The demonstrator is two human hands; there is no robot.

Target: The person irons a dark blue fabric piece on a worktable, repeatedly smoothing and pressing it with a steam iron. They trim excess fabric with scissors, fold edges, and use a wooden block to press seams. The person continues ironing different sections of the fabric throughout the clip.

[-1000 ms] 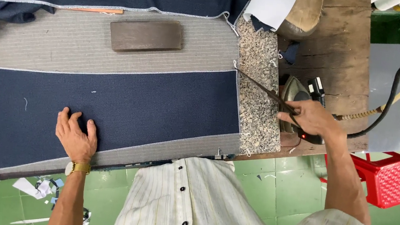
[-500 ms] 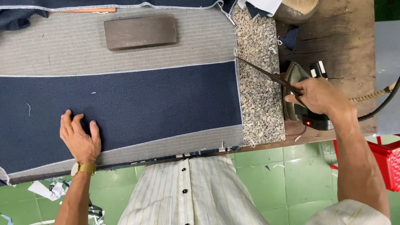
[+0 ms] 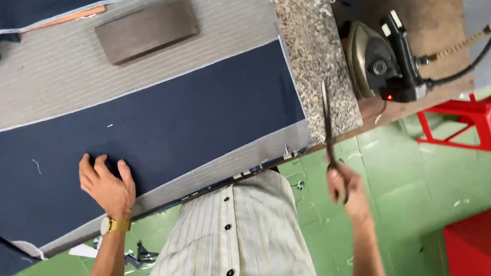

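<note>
The left hand [image 3: 106,184] lies open and flat on the navy cloth [image 3: 137,145]. The right hand [image 3: 345,189] grips scissors [image 3: 327,131], blades pointing far, right of the cloth.

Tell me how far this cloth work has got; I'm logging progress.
Done: navy cloth lies flat on the table. In hand: left hand presses its near edge; right hand holds scissors off the cloth. Left: no cut under way; iron sits aside.

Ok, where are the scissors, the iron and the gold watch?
scissors [image 3: 326,119]: head view, on the long blades.
iron [image 3: 368,58]: head view, on its shiny metal body.
gold watch [image 3: 116,225]: head view, on the band at the left wrist.
</note>
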